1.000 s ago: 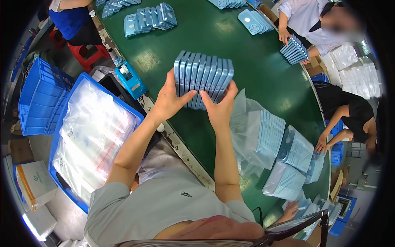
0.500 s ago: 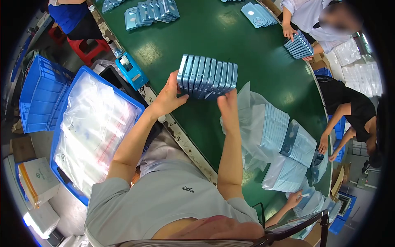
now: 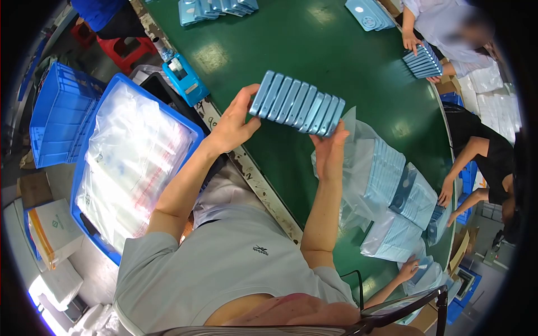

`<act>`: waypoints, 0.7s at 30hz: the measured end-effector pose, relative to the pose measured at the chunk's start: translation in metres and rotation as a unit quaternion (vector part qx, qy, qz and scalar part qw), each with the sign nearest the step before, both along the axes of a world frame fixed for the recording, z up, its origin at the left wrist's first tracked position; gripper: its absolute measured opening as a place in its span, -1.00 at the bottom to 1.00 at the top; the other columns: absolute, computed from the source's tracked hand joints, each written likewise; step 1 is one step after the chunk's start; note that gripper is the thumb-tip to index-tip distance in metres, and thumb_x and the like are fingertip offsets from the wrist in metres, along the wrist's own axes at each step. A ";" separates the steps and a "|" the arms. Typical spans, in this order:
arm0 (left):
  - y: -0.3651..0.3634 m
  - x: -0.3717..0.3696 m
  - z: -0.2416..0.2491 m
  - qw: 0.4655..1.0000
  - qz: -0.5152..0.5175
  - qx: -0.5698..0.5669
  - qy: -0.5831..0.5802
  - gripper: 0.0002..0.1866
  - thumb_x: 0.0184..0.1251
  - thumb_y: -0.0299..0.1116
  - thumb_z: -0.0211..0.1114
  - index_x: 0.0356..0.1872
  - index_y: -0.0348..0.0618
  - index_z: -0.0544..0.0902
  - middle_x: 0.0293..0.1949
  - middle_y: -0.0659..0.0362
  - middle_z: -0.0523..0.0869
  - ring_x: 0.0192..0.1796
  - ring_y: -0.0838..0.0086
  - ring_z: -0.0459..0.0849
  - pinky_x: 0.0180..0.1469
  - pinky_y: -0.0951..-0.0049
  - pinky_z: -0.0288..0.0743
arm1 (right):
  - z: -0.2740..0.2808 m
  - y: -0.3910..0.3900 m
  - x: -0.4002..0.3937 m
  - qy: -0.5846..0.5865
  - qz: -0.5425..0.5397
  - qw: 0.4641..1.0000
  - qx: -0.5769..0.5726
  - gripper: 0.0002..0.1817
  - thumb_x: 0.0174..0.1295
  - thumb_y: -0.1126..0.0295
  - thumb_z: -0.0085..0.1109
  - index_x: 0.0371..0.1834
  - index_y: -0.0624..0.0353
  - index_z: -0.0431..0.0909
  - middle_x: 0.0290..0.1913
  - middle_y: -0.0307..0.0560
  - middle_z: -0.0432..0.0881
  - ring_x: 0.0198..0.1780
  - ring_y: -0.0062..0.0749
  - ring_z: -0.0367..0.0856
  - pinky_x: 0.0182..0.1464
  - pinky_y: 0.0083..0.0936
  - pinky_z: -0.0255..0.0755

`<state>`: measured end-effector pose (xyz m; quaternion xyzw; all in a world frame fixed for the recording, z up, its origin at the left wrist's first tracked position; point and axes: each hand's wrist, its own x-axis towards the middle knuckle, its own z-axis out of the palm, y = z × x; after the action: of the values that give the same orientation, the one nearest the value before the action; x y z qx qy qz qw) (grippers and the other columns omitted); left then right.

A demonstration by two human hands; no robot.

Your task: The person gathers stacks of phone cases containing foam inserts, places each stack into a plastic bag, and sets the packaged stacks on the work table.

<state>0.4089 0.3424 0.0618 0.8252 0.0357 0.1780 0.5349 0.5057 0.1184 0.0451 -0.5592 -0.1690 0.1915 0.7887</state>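
Both my hands hold a row of several light-blue phone housings (image 3: 298,103) above the green table. The housings stand on edge, pressed side by side, and the row slopes down to the right. My left hand (image 3: 234,124) grips the left end, thumb below and fingers at the outer face. My right hand (image 3: 330,147) closes on the lower right end. Beside my right forearm lie clear plastic bags (image 3: 358,168) and bagged stacks of housings (image 3: 385,168).
At my left is a blue bin (image 3: 200,136) of clear bags (image 3: 134,162). A blue tape dispenser (image 3: 185,79) sits on the table edge. More housings (image 3: 216,8) lie at the far side. A co-worker's hand (image 3: 412,42) holds another row; other people's hands (image 3: 446,193) work at right.
The row of housings has tilted, its right end now lower, and shifted a little to the right with both hands. The whole view has shifted slightly too.
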 end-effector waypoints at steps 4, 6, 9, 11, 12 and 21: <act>-0.001 -0.001 0.001 1.000 -0.005 -0.006 -0.007 -0.33 0.13 -0.68 0.16 0.34 -0.18 0.26 0.23 0.00 0.44 0.13 0.22 0.54 0.26 0.27 0.44 | -0.002 0.002 0.000 -0.004 -0.005 1.000 0.025 -0.07 0.33 -0.39 -0.09 0.52 0.13 0.12 0.44 -0.14 0.30 0.42 -0.32 0.30 0.41 -0.18 0.20; -0.001 0.001 0.003 1.000 -0.009 -0.009 -0.010 -0.32 0.12 -0.69 0.16 0.34 -0.18 0.26 0.23 0.00 0.43 0.14 0.21 0.54 0.25 0.26 0.45 | 0.008 0.002 -0.002 -0.011 -0.003 0.999 0.039 -0.07 0.32 -0.35 -0.01 0.50 0.15 0.10 0.40 -0.15 0.32 0.39 -0.37 0.31 0.41 -0.24 0.19; -0.004 -0.003 0.016 0.999 0.004 0.010 -0.053 -0.32 0.10 -0.70 0.21 0.32 -0.19 0.29 0.23 0.00 0.45 0.15 0.19 0.54 0.24 0.26 0.47 | 0.022 0.003 -0.010 -0.002 -0.011 0.998 0.062 -0.07 0.30 -0.29 0.11 0.48 0.18 0.08 0.37 -0.15 0.32 0.39 -0.38 0.31 0.42 -0.28 0.17; -0.006 -0.008 0.035 0.994 0.007 0.040 -0.099 -0.33 0.09 -0.70 0.25 0.30 -0.20 0.33 0.23 0.01 0.47 0.17 0.15 0.53 0.23 0.25 0.48 | 0.028 0.001 -0.015 -0.060 -0.050 0.994 0.072 -0.04 0.29 -0.29 0.13 0.51 0.20 0.08 0.41 -0.13 0.30 0.44 -0.34 0.27 0.45 -0.25 0.13; -0.007 -0.007 0.041 0.990 0.015 0.054 -0.128 -0.36 0.08 -0.69 0.27 0.28 -0.21 0.38 0.22 0.02 0.49 0.19 0.14 0.52 0.20 0.24 0.51 | 0.031 -0.001 -0.016 -0.053 -0.047 0.995 0.071 -0.04 0.29 -0.29 0.13 0.51 0.20 0.08 0.41 -0.13 0.30 0.44 -0.34 0.27 0.45 -0.25 0.13; -0.007 -0.005 0.065 0.979 0.019 0.085 -0.183 -0.38 0.09 -0.65 0.29 0.27 -0.22 0.43 0.22 0.05 0.51 0.23 0.17 0.52 0.18 0.25 0.53 | 0.051 -0.004 -0.023 -0.082 -0.105 0.988 0.077 0.01 0.26 -0.35 0.08 0.51 0.26 0.13 0.50 -0.06 0.25 0.51 -0.23 0.20 0.51 -0.14 0.04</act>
<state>0.4035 0.3349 0.1272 0.8202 -0.0628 0.3389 0.4566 0.4824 0.1147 0.0961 -0.5250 -0.1874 0.0472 0.8289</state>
